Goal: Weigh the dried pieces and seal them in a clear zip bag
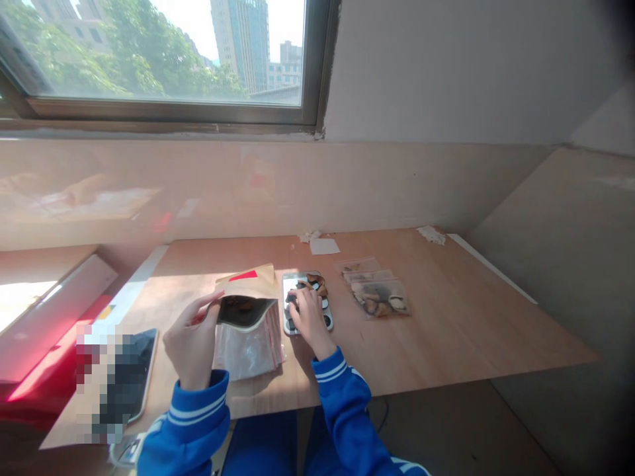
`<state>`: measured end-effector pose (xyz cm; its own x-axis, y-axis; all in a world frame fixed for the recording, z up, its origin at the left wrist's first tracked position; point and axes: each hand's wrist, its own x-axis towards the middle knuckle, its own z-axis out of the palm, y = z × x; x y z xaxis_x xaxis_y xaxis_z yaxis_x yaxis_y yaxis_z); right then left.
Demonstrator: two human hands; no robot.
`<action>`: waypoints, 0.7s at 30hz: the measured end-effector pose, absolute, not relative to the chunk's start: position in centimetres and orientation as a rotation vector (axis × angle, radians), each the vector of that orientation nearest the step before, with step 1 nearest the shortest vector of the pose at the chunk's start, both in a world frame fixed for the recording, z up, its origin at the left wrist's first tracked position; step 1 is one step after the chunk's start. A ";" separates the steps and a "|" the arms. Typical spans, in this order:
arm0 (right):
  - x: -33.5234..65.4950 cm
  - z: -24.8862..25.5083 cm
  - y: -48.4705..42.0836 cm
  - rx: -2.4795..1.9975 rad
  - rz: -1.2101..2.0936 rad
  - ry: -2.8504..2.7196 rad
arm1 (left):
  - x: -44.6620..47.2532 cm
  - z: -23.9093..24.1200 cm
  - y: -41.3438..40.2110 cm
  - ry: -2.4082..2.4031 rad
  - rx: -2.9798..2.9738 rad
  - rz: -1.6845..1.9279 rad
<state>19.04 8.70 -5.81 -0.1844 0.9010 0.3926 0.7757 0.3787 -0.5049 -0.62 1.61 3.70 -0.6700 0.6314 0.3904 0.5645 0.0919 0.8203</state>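
Note:
My left hand (pixel 193 337) grips the left edge of a brown kraft paper bag (pixel 268 281), whose mouth gapes toward me. Inside, the bag is dark, with some brown pieces faintly visible. My right hand (pixel 308 318) reaches over a small white scale (pixel 289 281), its fingers bent together among dried brown and dark slices (pixel 317 284). What those fingertips pinch is too small to make out. Beneath the paper bag lies a stack of clear zip bags (pixel 245 350) with red seal lines.
Filled clear zip bags (pixel 380 297) of similar slices lie right of the scale. A tablet (pixel 149 370) rests at the table's left side. White paper (pixel 325 246) and crumpled tissue (pixel 431 235) are near the wall. The wooden table (pixel 461 311) has its front edge close to me.

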 end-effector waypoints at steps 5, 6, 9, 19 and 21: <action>18.7 -6.3 9.4 -1.520 0.160 -2.016 | -0.8 3.8 1.4 2.248 1.265 1.656; 19.0 -6.4 9.6 -1.534 0.152 -1.982 | -0.9 3.8 1.4 2.242 1.267 1.656; 20.6 -6.6 10.7 -1.602 0.134 -1.881 | -0.9 3.8 1.4 2.247 1.266 1.656; 22.8 -6.3 15.3 -1.669 -0.023 -2.103 | -0.8 3.9 1.3 2.271 1.286 1.624; 22.7 -6.1 15.3 -1.664 -0.022 -2.080 | -0.8 3.8 1.5 2.260 1.293 1.629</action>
